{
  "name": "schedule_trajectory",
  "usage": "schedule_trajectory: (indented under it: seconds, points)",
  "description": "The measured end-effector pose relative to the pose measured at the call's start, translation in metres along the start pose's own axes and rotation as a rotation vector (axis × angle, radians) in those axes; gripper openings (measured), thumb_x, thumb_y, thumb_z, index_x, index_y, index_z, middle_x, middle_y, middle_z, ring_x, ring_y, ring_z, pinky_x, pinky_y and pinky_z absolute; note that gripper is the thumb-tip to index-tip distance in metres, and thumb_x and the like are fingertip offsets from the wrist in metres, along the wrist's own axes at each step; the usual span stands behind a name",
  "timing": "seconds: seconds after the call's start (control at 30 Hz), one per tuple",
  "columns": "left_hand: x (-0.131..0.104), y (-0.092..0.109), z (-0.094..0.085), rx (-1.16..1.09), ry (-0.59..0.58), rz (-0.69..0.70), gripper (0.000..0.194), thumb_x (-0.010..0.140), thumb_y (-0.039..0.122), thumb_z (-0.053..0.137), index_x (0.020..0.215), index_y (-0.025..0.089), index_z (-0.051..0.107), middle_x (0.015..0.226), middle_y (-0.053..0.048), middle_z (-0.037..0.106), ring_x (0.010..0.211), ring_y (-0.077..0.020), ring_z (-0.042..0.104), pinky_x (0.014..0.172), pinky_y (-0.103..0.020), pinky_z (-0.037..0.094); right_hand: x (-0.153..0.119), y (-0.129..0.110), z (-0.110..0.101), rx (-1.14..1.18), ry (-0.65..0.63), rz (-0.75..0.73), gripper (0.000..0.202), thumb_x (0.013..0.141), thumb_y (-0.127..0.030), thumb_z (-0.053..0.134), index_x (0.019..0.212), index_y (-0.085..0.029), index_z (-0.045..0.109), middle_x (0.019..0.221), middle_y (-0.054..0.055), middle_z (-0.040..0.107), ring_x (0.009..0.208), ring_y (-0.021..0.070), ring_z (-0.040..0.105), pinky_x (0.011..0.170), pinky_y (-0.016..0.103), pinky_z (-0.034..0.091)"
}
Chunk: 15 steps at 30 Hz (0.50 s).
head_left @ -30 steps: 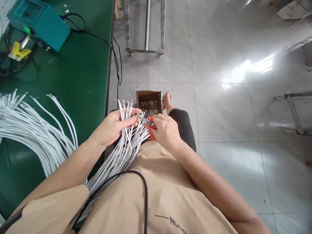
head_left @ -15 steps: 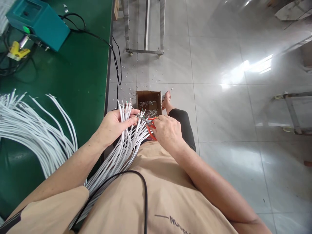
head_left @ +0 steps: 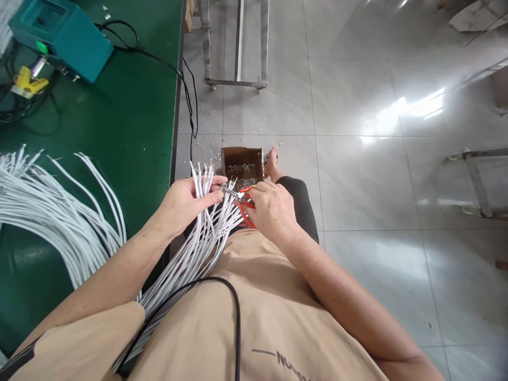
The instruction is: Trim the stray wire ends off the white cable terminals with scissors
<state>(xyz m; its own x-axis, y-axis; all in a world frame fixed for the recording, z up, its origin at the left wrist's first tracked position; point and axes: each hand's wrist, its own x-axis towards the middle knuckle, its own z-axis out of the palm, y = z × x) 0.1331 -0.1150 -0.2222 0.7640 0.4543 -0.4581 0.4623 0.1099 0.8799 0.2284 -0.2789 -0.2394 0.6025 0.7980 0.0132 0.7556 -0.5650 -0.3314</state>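
Observation:
A bundle of white cables point(head_left: 194, 253) lies across my lap, its cut ends fanned out near my hands. My left hand point(head_left: 190, 203) is closed around some of the cables close to their tips, thumb and fingers pointing right. Red-handled pliers point(head_left: 246, 205) are gripped in my right hand point(head_left: 273, 207), with their jaws reaching left to my left fingertips. What lies between the jaws is too small to tell. Under the tips stands an open cardboard box point(head_left: 242, 157) holding many tiny bits.
On the green table point(head_left: 130, 116) at left are more white cables point(head_left: 47, 206), a teal machine point(head_left: 63, 39) and a yellow part point(head_left: 29, 82). A metal frame point(head_left: 238, 82) on wheels stands ahead. Small scraps dot the floor. A black cord crosses my shirt.
The pliers have shifted slightly left and their handles look spread wider. My left hand has barely moved and keeps its hold on the cables.

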Motion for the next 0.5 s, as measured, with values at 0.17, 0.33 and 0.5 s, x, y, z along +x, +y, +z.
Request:
schedule_trajectory:
  seconds: [0.17, 0.33, 0.5]
  points:
    - [-0.0006, 0.0008, -0.0005, 0.012, -0.005, -0.003, 0.043, 0.063, 0.034, 0.080, 0.102, 0.019, 0.072, 0.083, -0.003, 0.070, 0.072, -0.0132, 0.061, 0.071, -0.023, 0.048, -0.0009, -0.0023, -0.0021, -0.026, -0.037, 0.014, 0.027, 0.084, -0.035, 0.059, 0.067, -0.015, 0.066, 0.067, 0.005, 0.060, 0.066, 0.0158, 0.050, 0.060, 0.030, 0.029]
    - [-0.0003, 0.0014, -0.0004, -0.009, -0.020, -0.020, 0.043, 0.062, 0.034, 0.080, 0.101, 0.018, 0.072, 0.081, -0.004, 0.070, 0.070, -0.0138, 0.062, 0.071, -0.025, 0.048, -0.0028, -0.0005, -0.0044, -0.070, -0.038, -0.014, 0.028, 0.086, -0.031, 0.056, 0.065, -0.015, 0.065, 0.065, 0.007, 0.060, 0.064, 0.0165, 0.051, 0.059, 0.031, 0.028]
    - [0.0002, 0.0020, 0.0016, -0.118, -0.021, -0.046, 0.039, 0.062, 0.032, 0.080, 0.097, 0.016, 0.072, 0.078, -0.004, 0.070, 0.069, -0.0141, 0.063, 0.070, -0.026, 0.049, -0.0015, 0.0047, -0.0018, 0.069, 0.029, 0.013, 0.036, 0.085, -0.041, 0.057, 0.059, -0.016, 0.060, 0.062, 0.004, 0.056, 0.060, 0.0129, 0.046, 0.056, 0.029, 0.027]
